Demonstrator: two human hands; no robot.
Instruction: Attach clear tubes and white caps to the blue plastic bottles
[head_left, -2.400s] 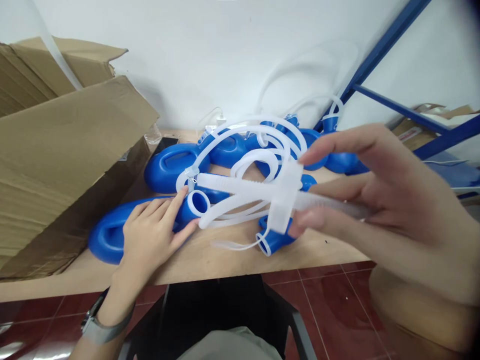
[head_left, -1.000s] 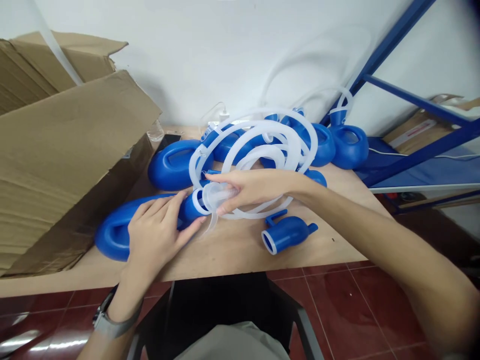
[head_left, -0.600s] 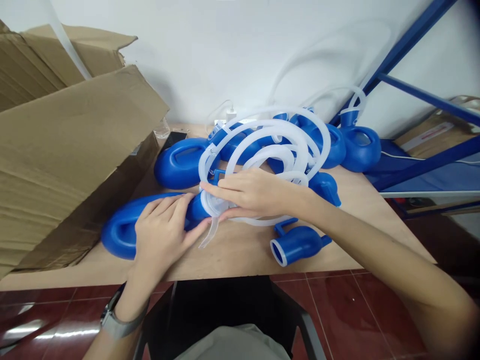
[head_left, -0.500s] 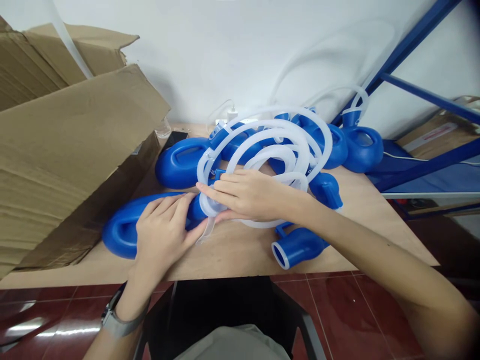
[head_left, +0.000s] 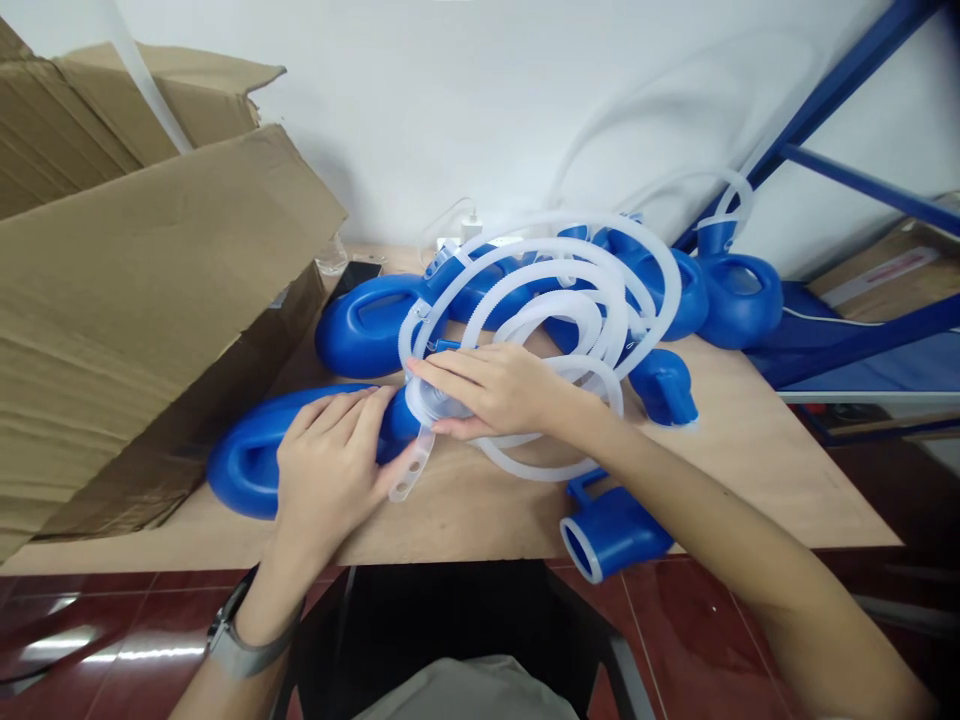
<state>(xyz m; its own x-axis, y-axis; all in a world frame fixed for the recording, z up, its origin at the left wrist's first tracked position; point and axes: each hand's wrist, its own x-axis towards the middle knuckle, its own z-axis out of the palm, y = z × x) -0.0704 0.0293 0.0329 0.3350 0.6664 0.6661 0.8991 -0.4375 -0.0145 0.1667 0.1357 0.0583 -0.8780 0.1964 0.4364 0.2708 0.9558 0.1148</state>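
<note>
A blue plastic bottle with a moulded handle (head_left: 244, 470) lies on its side at the table's left front, its mouth pointing right. My left hand (head_left: 330, 465) is wrapped round it near the neck, thumb beside a clear strap with holes (head_left: 409, 480). Over the mouth sits a translucent cap (head_left: 421, 405). My right hand (head_left: 499, 390) closes round this cap, fingers over the top and thumb below. Loops of white corrugated tube (head_left: 525, 465) lie behind and beside my right hand. Below my right forearm, a blue open-ended funnel piece (head_left: 619, 535) rests at the table's front edge.
More blue bottles (head_left: 367, 325) with tubes line the wall. Another blue piece (head_left: 664, 385) lies at the right of the table (head_left: 787, 480). A large cardboard box (head_left: 165, 270) stands at left, a blue metal rack (head_left: 862, 90) at right. A phone (head_left: 356, 275) lies behind.
My right hand has turned slightly on the cap, and more of the holed strap shows beneath it. The tube's lower loop and the front funnel piece have shifted right and nearer the front edge.
</note>
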